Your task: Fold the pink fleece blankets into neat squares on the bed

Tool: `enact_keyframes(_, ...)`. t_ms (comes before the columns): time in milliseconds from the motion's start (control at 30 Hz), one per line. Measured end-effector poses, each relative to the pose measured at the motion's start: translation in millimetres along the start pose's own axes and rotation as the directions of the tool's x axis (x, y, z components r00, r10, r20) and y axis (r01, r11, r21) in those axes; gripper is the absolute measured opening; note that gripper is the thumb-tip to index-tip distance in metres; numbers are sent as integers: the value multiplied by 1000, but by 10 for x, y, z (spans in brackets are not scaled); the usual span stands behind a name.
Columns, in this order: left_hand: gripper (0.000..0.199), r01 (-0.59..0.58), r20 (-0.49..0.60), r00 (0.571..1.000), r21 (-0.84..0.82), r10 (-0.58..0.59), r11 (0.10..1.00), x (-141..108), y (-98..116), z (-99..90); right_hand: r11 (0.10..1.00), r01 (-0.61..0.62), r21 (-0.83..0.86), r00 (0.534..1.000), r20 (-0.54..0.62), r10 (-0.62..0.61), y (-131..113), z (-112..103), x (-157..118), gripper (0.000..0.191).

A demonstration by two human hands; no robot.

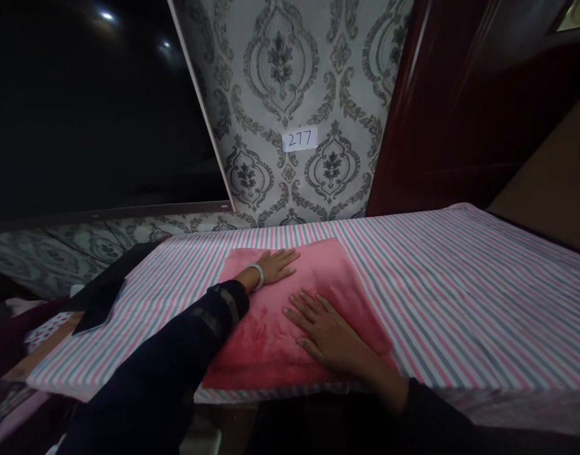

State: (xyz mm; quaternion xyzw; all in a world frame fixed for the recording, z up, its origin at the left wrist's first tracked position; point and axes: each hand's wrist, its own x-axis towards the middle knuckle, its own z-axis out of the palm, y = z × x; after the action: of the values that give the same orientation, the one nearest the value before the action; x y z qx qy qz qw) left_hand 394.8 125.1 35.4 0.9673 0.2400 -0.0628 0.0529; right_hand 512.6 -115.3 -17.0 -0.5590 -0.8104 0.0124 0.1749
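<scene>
A pink, plush-looking cloth (pixel 318 272) lies spread flat on a striped bedsheet (pixel 427 284), close to its front edge. Its near part looks darker and shows smeared marks in the pile. My left hand (pixel 273 266), with a silvery bangle at the wrist, rests palm down on the upper left of the cloth, fingers stretched out. Lower and to the right, my right hand (pixel 325 332) lies flat on the same cloth with its fingers spread. Neither hand grips anything.
A large dark TV screen (pixel 95 114) stands at the left. Patterned wallpaper behind bears a paper label (pixel 300 138) reading 277. A dark red glossy panel (pixel 427 114) rises at the right. A dark flat object (pixel 100 308) lies at the sheet's left edge.
</scene>
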Motion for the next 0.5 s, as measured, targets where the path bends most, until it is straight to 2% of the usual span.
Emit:
enact_keyframes(133, 58, 173, -71, 982, -23, -175, 985, 19, -125, 35, 1000, 0, -3, 1000, 3, 0, -8, -7, 0, 59)
enact_keyframes(233, 56, 205, -106, 973, 6, -203, 979, 5, -84, 29, 1000, 3, -8, 1000, -15, -3, -21, -10, 1, 58)
enact_keyframes(333, 56, 234, -123, 966, 34, -228, 972, -54, -20, -61, 1000, -2, -26, 1000, -18, 1, -8, 7, -12, 57)
enact_keyframes(433, 60, 260, -158, 956, 59, -248, 964, -250, 44, -177, 999, -7, -33, 1000, 5, 7, 26, -3, -29, 57)
enact_keyframes(500, 60, 213, -146, 967, 27, -207, 977, -473, 108, -220, 1000, -15, -19, 999, 44, 16, 31, -56, -6, 58)
